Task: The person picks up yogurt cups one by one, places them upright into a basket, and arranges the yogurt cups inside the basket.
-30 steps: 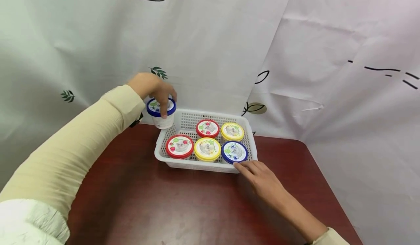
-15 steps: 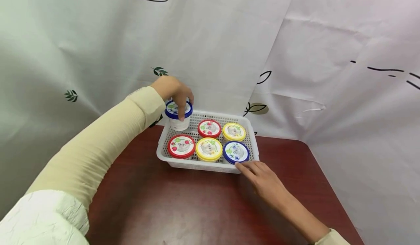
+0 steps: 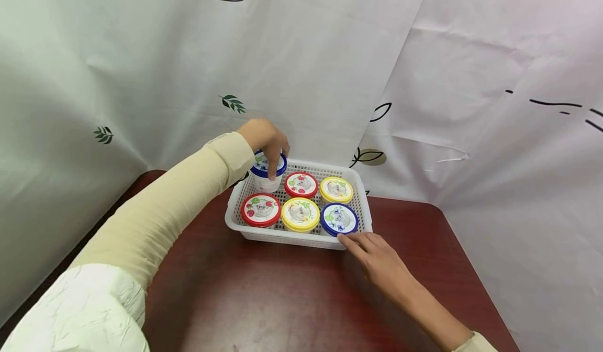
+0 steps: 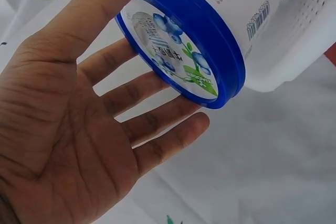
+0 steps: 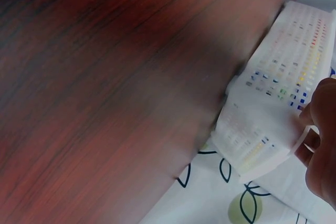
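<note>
A white plastic cup with a blue lid printed with blueberries (image 3: 267, 183) is held by my left hand (image 3: 268, 141), thumb and fingers around the lid's edge. In the left wrist view, the lid (image 4: 220, 51) lies between the thumb and spread fingertips, apart from the palm. The cup stands at the back left corner of a white perforated basket (image 3: 292, 240), its base hidden partly behind other cups. My right hand (image 3: 379, 257) grips the basket's front right rim, fingers bent over it in the right wrist view beside the basket wall (image 5: 262, 124).
Inside the basket sit red-lidded cups (image 3: 260, 209) (image 3: 301, 184), yellow-lidded cups (image 3: 300, 214) (image 3: 336, 189) and another blue-lidded cup (image 3: 338, 219). The basket rests on a dark red wooden table (image 3: 282, 294). A white printed curtain (image 3: 320, 79) hangs right behind it.
My left hand has carried the blue-lidded cup rightward and down, from beyond the basket's left rim into its back left corner. The right hand stays at the rim.
</note>
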A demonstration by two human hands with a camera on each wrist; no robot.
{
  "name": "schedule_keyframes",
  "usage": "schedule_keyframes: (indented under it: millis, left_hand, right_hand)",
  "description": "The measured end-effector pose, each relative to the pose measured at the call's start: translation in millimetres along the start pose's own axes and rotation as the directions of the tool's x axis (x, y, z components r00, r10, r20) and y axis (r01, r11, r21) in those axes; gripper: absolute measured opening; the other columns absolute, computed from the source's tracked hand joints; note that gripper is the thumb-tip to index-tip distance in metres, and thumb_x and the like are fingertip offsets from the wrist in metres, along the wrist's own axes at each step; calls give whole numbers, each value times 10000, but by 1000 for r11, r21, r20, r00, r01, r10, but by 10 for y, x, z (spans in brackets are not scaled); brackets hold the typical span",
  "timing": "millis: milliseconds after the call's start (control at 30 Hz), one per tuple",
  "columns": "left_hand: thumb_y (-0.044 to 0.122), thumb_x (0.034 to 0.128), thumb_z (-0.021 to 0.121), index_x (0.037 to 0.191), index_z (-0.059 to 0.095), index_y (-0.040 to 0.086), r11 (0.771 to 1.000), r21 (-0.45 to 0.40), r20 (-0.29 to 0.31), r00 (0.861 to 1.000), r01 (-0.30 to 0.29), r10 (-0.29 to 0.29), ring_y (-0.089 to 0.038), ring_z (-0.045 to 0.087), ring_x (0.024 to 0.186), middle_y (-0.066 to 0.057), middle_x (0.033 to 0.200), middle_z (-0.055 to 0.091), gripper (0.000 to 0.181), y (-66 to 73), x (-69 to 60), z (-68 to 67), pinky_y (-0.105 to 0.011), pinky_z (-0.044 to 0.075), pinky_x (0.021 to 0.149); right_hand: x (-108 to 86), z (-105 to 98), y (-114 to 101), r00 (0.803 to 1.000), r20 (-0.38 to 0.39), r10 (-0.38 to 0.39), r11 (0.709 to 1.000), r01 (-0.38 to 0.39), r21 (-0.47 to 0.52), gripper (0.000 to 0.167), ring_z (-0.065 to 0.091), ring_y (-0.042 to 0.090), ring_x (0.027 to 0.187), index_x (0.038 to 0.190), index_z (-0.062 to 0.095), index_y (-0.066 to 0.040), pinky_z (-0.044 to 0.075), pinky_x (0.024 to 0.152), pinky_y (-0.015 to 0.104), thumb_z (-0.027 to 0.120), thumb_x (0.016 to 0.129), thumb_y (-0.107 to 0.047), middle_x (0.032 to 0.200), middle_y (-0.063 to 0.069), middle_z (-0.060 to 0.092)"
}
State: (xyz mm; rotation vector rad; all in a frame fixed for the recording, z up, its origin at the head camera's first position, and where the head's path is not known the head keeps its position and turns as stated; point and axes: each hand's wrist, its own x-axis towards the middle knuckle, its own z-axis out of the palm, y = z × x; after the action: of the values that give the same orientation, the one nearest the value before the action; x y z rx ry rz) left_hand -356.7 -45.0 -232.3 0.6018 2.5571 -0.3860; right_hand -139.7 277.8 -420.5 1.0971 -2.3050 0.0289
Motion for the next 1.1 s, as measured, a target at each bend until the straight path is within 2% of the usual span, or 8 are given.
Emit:
schedule_keyframes:
  millis: [433,567,767,900,1100]
  left_hand:
    - [501,908,938,1700,507,172,999,-47,7,1000,-16,16,-356,495,1603,-128,1730,528,960,3,180,206,-542,485,1284]
    - [521,915,928,1719,484,183,999,-51,12,1000,-14,15,-362,452,1643,-121,1772,481,978,15,201,254,-555,451,1315]
    - [505,933,917,1728,462,162,996,-85,27,1000,-10,12,-371,467,1630,-141,1759,493,978,43,194,295,-560,468,1305]
    - [523,932,909,1734,452,161,999,-54,25,1000,-6,7,-380,448,1648,-138,1774,477,991,59,204,313,-564,454,1314]
    - [523,912,927,1739,447,162,1000,-22,43,999,-5,6,-380,422,1672,-130,1789,460,1022,70,300,373,-559,418,1344]
  right_hand:
    - [-24,-38,-11,1000,-6,1,1000,-1,0,615,750,280,1156,1474,714,-93,639,1006,467,719,883,77,1294,73,758]
    - [-25,-48,-20,1000,-1,2,1000,-2,1,624,749,279,1160,1478,712,-95,639,1013,469,727,881,87,1298,72,758]
    - [-10,-78,-39,1000,7,7,1000,-7,3,623,750,291,1172,1471,716,-92,642,1017,486,739,875,86,1301,81,760]
    - [-1,-86,-49,1000,11,9,1000,-9,3,627,753,296,1179,1468,716,-91,639,1029,487,742,868,92,1306,84,765]
    - [4,-85,-54,1000,0,10,1000,-10,-1,652,752,301,1165,1467,715,-92,638,1025,484,749,848,108,1296,87,766]
